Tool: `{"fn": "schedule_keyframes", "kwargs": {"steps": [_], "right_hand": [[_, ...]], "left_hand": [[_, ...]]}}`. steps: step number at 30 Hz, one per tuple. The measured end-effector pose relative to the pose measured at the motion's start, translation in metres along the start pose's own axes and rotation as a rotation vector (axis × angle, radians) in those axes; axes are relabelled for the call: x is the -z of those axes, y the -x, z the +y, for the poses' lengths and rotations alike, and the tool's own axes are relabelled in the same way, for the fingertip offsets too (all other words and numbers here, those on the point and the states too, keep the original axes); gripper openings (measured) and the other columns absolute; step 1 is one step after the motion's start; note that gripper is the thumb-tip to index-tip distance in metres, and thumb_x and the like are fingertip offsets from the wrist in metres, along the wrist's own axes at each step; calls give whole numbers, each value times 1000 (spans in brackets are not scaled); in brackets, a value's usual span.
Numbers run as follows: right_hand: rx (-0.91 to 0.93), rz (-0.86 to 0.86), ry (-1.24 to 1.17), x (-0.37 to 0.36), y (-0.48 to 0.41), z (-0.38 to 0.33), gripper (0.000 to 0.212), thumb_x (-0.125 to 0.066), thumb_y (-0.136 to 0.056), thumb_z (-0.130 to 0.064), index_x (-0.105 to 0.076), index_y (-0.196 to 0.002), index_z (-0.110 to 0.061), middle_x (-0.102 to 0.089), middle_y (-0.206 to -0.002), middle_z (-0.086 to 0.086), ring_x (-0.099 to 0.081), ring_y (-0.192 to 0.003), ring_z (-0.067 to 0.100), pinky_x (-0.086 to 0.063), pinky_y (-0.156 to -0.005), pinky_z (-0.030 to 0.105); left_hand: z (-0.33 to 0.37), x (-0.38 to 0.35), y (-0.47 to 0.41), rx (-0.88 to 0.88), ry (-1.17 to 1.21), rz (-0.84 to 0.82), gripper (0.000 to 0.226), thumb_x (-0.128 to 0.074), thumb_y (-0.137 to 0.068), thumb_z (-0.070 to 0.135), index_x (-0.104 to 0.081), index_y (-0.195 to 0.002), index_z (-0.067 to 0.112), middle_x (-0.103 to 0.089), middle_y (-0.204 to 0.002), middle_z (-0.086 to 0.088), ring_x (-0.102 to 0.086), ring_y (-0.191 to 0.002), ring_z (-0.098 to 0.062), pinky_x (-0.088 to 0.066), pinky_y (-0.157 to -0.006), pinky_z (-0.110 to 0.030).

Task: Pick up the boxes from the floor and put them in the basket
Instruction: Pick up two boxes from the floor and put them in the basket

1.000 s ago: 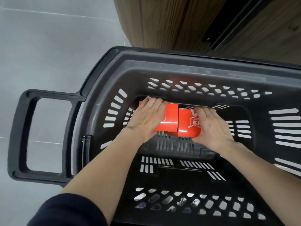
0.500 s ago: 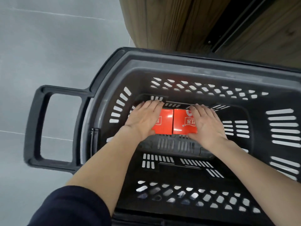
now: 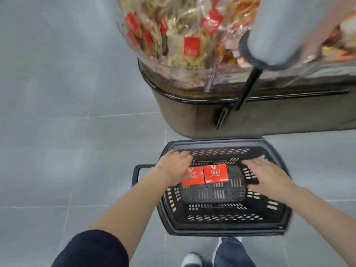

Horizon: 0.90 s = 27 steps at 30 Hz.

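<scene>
Both hands have lifted off the boxes since a moment ago, and the view has pulled back and up. Now the left red box (image 3: 193, 177) and the right red box (image 3: 215, 173) lie flat and side by side on the bottom of the basket (image 3: 221, 231), toward its far wall. Over the basket's left side hovers the left hand (image 3: 173, 168), fingers loosely extended, holding nothing. Over its right side the right hand (image 3: 269, 178) has its fingers straight and slightly spread, apart from both boxes. Beyond the basket's far rim a display stand (image 3: 269, 116) rests on the tiled floor (image 3: 57, 132).
</scene>
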State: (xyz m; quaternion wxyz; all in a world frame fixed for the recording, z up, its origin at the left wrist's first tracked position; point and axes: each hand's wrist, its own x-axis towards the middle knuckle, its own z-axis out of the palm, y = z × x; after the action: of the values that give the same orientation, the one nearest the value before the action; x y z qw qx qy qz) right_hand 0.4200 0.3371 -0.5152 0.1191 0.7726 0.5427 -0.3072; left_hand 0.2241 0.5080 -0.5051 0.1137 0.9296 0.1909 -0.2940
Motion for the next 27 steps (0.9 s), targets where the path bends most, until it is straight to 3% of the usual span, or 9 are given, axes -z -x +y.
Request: {"fn": "schedule_keyframes", "kwargs": {"steps": [5,12,27], "right_hand": [[-150,102,-86,77,124,13,66,-63,-81,-33,-33,-139,-20,-45,-139,4,-38,-130,22,-31,-104,28],[-379,297,-248,125,309,25,73,-62,-83,-35,-26,-144,-16,-36,-145,8,-33,-134,24,-30,-105,30],[-914,459,-361,29,655,145,73,-64,-79,-34,-31,-141,-14,-44,-137,8,-40,-127,25,-35,-101,31]], "left_hand": [[30,109,66,-123,5,14,70,-56,-87,50,-35,-140,10,-42,-141,-7,-43,-129,-26,-38,-104,-36],[119,220,124,-266,-72,52,78,-55,-87,54,-25,-147,14,-32,-151,-3,-36,-136,-20,-33,-110,-34],[552,305,158,-858,-371,130,77,-59,-87,47,-27,-146,10,-31,-150,-7,-33,-137,-21,-30,-110,-30]]}}
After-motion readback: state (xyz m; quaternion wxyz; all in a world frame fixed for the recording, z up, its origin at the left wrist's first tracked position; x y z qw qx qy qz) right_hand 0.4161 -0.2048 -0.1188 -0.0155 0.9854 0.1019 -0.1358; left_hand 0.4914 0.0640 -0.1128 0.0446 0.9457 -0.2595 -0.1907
